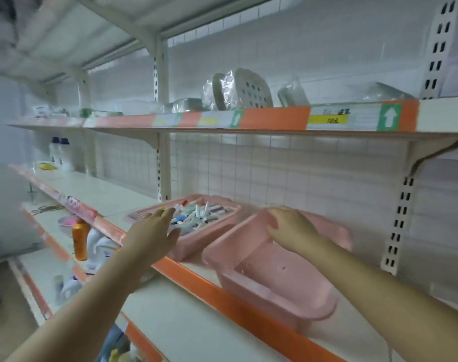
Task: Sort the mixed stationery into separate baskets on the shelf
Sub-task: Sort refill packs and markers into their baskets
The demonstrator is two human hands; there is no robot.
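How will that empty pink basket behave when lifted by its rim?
Probably light: the empty pink basket is held tilted by the right hand alone. Its thin perforated plastic may flex slightly. Likely slides easily on the smooth shelf.

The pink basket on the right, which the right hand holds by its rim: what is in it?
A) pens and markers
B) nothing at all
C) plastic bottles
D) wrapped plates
B: the right basket shows only its bare pink floor and walls, tilted under the right hand that grips its rim; the pens and markers lie in the left basket.
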